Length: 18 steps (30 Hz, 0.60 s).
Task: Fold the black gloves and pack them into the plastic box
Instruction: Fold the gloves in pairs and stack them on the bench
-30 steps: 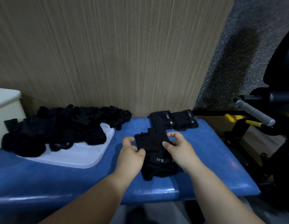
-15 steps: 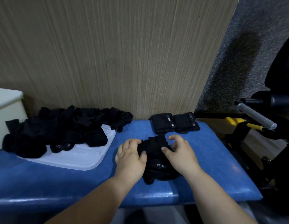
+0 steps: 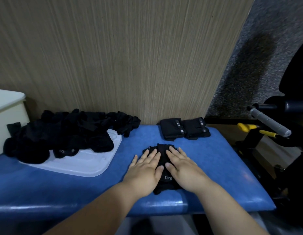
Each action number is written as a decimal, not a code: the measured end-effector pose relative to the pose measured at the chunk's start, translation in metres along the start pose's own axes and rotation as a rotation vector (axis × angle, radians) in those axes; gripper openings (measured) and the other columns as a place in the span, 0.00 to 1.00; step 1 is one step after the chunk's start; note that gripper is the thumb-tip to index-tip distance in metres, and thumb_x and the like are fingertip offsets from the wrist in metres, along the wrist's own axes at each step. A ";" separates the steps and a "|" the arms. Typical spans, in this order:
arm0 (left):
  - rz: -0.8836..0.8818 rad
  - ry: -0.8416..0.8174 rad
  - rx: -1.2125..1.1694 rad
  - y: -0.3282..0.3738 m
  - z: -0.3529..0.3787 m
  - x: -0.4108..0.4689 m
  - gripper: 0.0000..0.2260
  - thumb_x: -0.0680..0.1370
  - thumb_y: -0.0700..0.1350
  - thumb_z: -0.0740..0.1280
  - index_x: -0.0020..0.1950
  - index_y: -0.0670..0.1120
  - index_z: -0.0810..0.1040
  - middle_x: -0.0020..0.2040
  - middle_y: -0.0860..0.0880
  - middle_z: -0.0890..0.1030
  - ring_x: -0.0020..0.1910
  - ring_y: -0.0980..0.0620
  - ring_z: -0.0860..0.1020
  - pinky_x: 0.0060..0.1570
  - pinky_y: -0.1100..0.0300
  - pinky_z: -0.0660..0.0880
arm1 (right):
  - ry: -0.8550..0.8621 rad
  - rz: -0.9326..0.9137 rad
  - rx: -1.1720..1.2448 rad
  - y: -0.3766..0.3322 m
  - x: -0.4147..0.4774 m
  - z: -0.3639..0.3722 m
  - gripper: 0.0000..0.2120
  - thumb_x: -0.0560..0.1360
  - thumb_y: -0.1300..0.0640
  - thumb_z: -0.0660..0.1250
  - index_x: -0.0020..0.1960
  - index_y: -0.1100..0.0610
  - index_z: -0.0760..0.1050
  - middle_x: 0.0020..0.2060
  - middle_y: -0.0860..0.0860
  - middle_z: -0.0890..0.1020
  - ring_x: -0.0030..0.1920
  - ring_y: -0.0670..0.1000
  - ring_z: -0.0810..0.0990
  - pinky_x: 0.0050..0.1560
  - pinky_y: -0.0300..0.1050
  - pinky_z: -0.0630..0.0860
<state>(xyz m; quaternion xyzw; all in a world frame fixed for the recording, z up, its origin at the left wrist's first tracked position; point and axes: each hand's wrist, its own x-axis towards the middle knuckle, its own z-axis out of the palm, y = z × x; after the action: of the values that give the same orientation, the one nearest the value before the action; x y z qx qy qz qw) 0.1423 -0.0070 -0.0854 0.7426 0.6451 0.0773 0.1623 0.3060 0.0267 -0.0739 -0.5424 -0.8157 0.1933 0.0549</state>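
Note:
A black glove with white lettering lies flat on the blue padded bench. My left hand presses on its left half with straight fingers. My right hand presses flat on its right half. Only the glove's middle strip, fingertips and cuff show between and around my hands. Two folded black gloves sit side by side at the back of the bench. A heap of loose black gloves lies on a white plastic lid to the left.
A pale plastic box stands at the far left edge. A wood-grain panel rises behind the bench. Black exercise equipment with a grey handle and yellow parts crowds the right side.
My fingers held the glove's edges a second ago. Both hands have since straightened and now lie flat on it, pressing it down.

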 end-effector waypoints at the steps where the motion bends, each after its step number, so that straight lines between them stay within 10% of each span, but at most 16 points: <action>1: -0.007 -0.020 0.013 0.000 -0.001 0.000 0.24 0.83 0.56 0.44 0.79 0.53 0.45 0.78 0.58 0.42 0.76 0.59 0.38 0.75 0.53 0.35 | -0.006 0.007 -0.015 0.000 0.000 0.000 0.26 0.83 0.45 0.49 0.79 0.49 0.50 0.78 0.41 0.46 0.77 0.45 0.39 0.76 0.47 0.45; 12: -0.033 -0.068 0.070 -0.008 0.000 -0.009 0.25 0.82 0.60 0.40 0.78 0.57 0.41 0.78 0.60 0.40 0.76 0.57 0.36 0.74 0.48 0.34 | -0.010 0.026 -0.009 0.007 0.001 0.002 0.25 0.83 0.43 0.47 0.78 0.45 0.50 0.78 0.40 0.48 0.77 0.45 0.39 0.76 0.47 0.39; 18: 0.017 -0.004 -0.062 -0.014 -0.001 -0.010 0.24 0.82 0.60 0.44 0.78 0.58 0.48 0.78 0.61 0.45 0.76 0.57 0.36 0.75 0.51 0.35 | 0.295 -0.034 0.151 0.024 -0.003 0.000 0.19 0.79 0.50 0.63 0.70 0.47 0.71 0.71 0.43 0.68 0.75 0.46 0.58 0.74 0.46 0.57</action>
<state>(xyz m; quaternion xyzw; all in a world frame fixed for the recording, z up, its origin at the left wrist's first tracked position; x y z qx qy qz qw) 0.1276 -0.0155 -0.0884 0.7430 0.6356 0.0972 0.1860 0.3282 0.0316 -0.0822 -0.5454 -0.7910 0.1714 0.2179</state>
